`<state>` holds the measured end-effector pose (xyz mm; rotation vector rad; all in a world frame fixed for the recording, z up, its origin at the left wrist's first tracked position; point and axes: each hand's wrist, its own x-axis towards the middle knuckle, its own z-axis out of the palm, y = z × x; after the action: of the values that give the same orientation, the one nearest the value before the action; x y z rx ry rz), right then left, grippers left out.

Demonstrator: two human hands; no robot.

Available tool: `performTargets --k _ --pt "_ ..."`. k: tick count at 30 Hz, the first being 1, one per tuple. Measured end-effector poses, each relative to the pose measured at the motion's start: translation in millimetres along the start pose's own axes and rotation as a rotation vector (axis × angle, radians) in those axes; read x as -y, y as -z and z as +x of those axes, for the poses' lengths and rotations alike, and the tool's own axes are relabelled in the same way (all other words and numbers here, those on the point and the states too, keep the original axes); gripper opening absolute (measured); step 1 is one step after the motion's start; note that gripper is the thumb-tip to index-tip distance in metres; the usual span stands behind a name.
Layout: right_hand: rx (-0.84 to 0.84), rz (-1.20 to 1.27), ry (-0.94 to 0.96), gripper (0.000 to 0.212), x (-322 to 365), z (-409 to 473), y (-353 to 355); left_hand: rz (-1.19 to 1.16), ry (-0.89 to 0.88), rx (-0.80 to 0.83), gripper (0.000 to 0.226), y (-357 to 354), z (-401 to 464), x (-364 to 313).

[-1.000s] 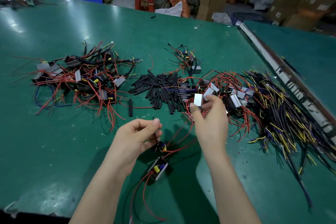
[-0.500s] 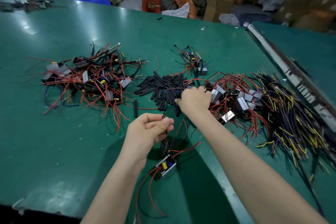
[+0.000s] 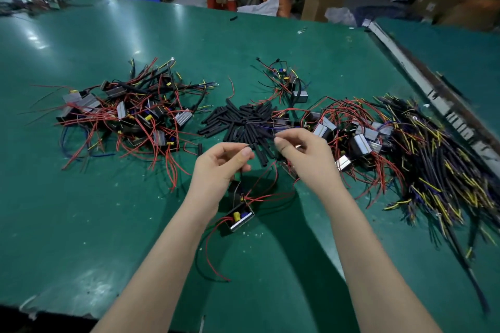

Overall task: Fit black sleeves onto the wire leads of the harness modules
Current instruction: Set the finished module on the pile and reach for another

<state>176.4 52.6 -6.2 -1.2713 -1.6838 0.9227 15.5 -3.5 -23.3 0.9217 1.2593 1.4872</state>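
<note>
1. Pinching a thin black wire lead (image 3: 244, 146) between thumb and forefinger, the person's left hand (image 3: 216, 167) hangs above the green work table (image 3: 81, 224); the lead runs down behind the palm to a small black harness module with a yellow part (image 3: 239, 217) lying on the table just below.
2. The right hand (image 3: 303, 154), fingers curled, pinches a short black tubular sleeve (image 3: 267, 134) at its near end; whether sleeve and lead tip touch is hard to make out.
3. Just beyond both hands lies a loose pile of black sleeves (image 3: 240, 123), its near edge partly hidden by the fingers.
4. A tangled heap of grey-cased modules with red wires (image 3: 127, 113) sits to the left, well apart from the hands.
5. Another heap of modules (image 3: 351, 132) lies right of the sleeves, partly covered by the right hand, merging into a sprawl of dark and yellow-tipped wires (image 3: 438, 165) blurred toward the frame edge.
6. Both forearms are cut off at the bottom edge.
</note>
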Motion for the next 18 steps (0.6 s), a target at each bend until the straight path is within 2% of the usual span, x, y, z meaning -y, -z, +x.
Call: performTargets --k 4,9,11,13,18 --pt "-0.178 0.348 -0.116 0.009 -13 -24 -5 0.026 -0.080 0.039 0.005 -2 4 8" --pt "-0.192 0.625 -0.120 0.012 -9 -26 -4 0.065 -0.148 0.108 0.007 -1 4 13" --pt "-0.164 0.670 -0.076 0.007 -8 -26 -1 0.057 -0.177 0.125 0.009 0 5 13" --pt "-0.162 0.635 -0.027 0.014 -8 -28 1 0.064 -0.202 0.135 0.009 -1 4 13" --pt "-0.239 0.586 0.067 0.014 -8 -31 4 0.091 -0.237 0.125 0.010 -2 0 16"
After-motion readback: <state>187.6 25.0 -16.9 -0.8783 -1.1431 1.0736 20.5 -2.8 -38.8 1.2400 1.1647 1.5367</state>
